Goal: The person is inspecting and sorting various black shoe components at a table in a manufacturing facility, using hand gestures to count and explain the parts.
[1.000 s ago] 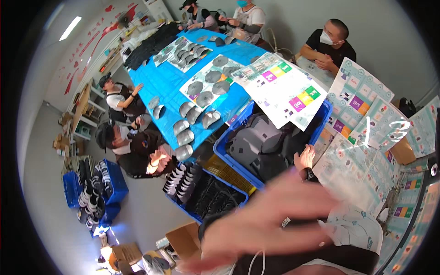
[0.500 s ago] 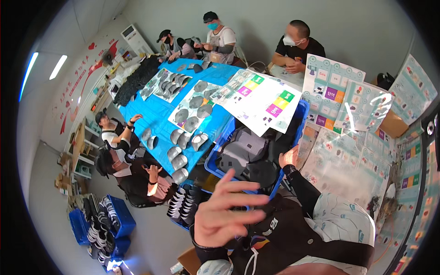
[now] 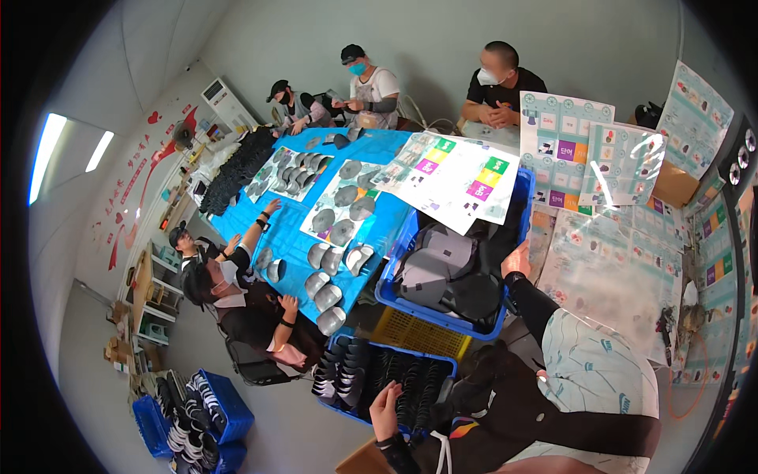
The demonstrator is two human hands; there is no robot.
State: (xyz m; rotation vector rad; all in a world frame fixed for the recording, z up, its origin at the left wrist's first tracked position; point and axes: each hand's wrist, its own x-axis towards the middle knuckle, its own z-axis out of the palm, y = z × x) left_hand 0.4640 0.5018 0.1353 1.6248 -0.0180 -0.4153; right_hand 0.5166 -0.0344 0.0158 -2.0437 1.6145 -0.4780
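Observation:
My left hand [image 3: 384,411] is held over a blue crate [image 3: 413,351] of stacked black curved cap brims [image 3: 353,366]. Its fingers are loosely bent and nothing shows in them. At the right side of a larger blue crate [image 3: 442,320], my right hand [image 3: 516,259] has its fingers stretched out, near or on the rim; I cannot tell whether it touches. Grey and black cap pieces [image 3: 434,257] fill this crate. Printed sheets [image 3: 450,186] cover its far part.
A table with blue covering [image 3: 296,225] holds grey curved cap parts [image 3: 325,296] and patterned sheets. Several co-workers sit around it. More printed sheets [image 3: 592,268] cover the surface at right. A yellow crate [image 3: 418,332] stands beneath the larger blue one. Blue crates of brims [image 3: 229,411] stand lower left.
My left hand has dropped from in front of the view to low over the brims. My right hand stays beside the larger crate. A co-worker at left now reaches over the table.

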